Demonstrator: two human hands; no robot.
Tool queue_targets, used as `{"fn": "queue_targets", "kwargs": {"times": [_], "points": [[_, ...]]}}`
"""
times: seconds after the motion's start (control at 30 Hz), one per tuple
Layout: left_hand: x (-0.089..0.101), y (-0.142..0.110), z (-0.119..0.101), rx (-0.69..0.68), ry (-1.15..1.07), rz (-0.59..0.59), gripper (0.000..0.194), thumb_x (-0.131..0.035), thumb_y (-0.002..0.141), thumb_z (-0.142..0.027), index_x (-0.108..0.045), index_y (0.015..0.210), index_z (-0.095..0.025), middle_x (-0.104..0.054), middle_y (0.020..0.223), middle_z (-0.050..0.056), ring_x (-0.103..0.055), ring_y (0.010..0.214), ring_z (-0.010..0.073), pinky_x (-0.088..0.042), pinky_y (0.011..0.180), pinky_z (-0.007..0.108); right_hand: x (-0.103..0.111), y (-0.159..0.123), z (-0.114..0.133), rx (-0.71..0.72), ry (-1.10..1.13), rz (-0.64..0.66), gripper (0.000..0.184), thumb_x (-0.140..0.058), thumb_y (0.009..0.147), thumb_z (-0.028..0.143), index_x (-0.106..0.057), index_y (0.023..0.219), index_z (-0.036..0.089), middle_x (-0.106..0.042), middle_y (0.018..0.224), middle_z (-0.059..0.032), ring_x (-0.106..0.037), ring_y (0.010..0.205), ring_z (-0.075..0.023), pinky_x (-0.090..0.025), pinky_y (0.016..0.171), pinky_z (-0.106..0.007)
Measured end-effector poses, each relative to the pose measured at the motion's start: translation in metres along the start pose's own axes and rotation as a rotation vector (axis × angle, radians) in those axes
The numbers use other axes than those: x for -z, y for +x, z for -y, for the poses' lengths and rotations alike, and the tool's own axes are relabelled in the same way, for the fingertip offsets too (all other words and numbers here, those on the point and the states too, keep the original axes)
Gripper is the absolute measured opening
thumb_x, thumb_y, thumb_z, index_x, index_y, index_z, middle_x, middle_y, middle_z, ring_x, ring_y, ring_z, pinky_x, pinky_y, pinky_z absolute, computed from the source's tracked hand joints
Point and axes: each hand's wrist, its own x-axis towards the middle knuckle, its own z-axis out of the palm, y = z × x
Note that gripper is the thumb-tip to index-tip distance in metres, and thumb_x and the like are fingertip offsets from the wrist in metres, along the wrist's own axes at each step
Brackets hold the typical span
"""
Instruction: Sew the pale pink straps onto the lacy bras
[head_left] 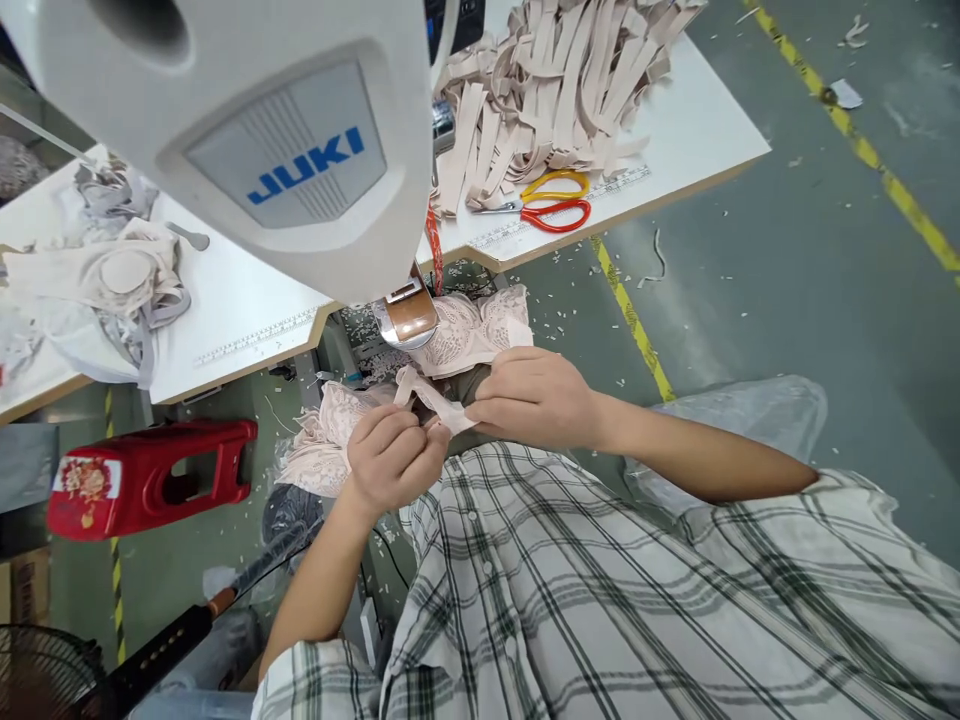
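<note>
Both your left hand (397,458) and right hand (536,400) were pinching that pale strip (448,412), which sat just your side of the sewing machine (300,150), slanting between them, neither hand clearly nearer tbh.

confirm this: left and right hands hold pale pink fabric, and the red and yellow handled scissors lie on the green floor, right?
The place is wrong: the head view shows the scissors on the white tabletop. The left hand and right hand do hold pale pink fabric.
</note>
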Motion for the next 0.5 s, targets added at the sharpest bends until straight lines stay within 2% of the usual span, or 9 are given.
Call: {"fn": "queue_targets", "kwargs": {"times": [0.13,0.3,0.37,0.4,0.43,0.47,0.5], "points": [[0.003,0.004,-0.003,-0.009,0.024,-0.05,0.021,-0.068,0.081,-0.007,-0.06,0.083,-0.026,-0.058,0.062,-0.006,-0.061,0.064,0.0117,-0.054,0.073,0.031,-0.005,0.0,-0.002,-0.077,0.104,0.0,0.018,-0.063,0.085,0.045,-0.071,0.074,0.033,-0.065,0.073,-0.0002,-0.051,0.066,-0.0161,-0.047,0.079,-0.038],[0.005,0.001,0.003,0.0,-0.002,-0.044,0.023,-0.07,0.079,-0.005,-0.06,0.086,-0.025,-0.056,0.062,-0.006,-0.061,0.065,0.012,-0.055,0.075,0.029,-0.001,-0.001,-0.002,-0.014,0.068,-0.021,0.015,-0.065,0.085,0.039,-0.07,0.073,0.031,-0.065,0.073,0.0003,-0.05,0.066,-0.0151,-0.046,0.079,-0.037],[-0.002,-0.008,0.0,0.138,-0.036,-0.047,0.029,-0.071,0.08,-0.009,-0.061,0.102,-0.026,-0.062,0.075,-0.002,-0.065,0.08,0.015,-0.055,0.084,0.034,-0.001,0.001,-0.002,-0.087,0.095,-0.028,0.02,-0.063,0.087,0.041,-0.067,0.072,0.028,-0.064,0.075,-0.0008,-0.052,0.069,-0.0158,-0.045,0.077,-0.037],[-0.009,-0.014,-0.005,0.251,-0.047,-0.075,0.039,-0.073,0.081,-0.015,-0.058,0.115,-0.027,-0.066,0.09,0.002,-0.066,0.096,0.0191,-0.053,0.092,0.039,-0.003,0.002,-0.002,-0.173,0.16,-0.053,0.022,-0.063,0.087,0.043,-0.066,0.073,0.026,-0.064,0.075,-0.0012,-0.054,0.07,-0.0162,-0.046,0.075,-0.036],[-0.019,-0.021,-0.012,0.384,-0.068,-0.099,0.054,-0.075,0.081,-0.024,-0.051,0.129,-0.027,-0.065,0.109,0.008,-0.062,0.114,0.0249,-0.05,0.099,0.046,-0.008,0.004,-0.001,-0.289,0.272,-0.109,0.025,-0.061,0.088,0.046,-0.064,0.075,0.025,-0.063,0.075,-0.0014,-0.055,0.071,-0.0164,-0.047,0.073,-0.034],[-0.032,-0.028,-0.02,0.525,-0.087,-0.131,0.074,-0.077,0.079,-0.035,-0.04,0.141,-0.025,-0.057,0.129,0.016,-0.051,0.131,0.0321,-0.044,0.106,0.054,-0.015,0.006,0.001,-0.422,0.426,-0.189,0.029,-0.057,0.09,0.05,-0.063,0.08,0.024,-0.062,0.076,-0.0015,-0.056,0.071,-0.0164,-0.048,0.07,-0.033],[-0.047,-0.035,-0.029,0.643,-0.145,-0.092,0.094,-0.078,0.076,-0.047,-0.027,0.15,-0.021,-0.044,0.145,0.022,-0.039,0.141,0.0378,-0.038,0.11,0.059,-0.023,0.009,0.004,-0.556,0.61,-0.275,0.033,-0.053,0.092,0.054,-0.061,0.085,0.023,-0.062,0.077,-0.0015,-0.057,0.07,-0.0161,-0.049,0.067,-0.032]]}}
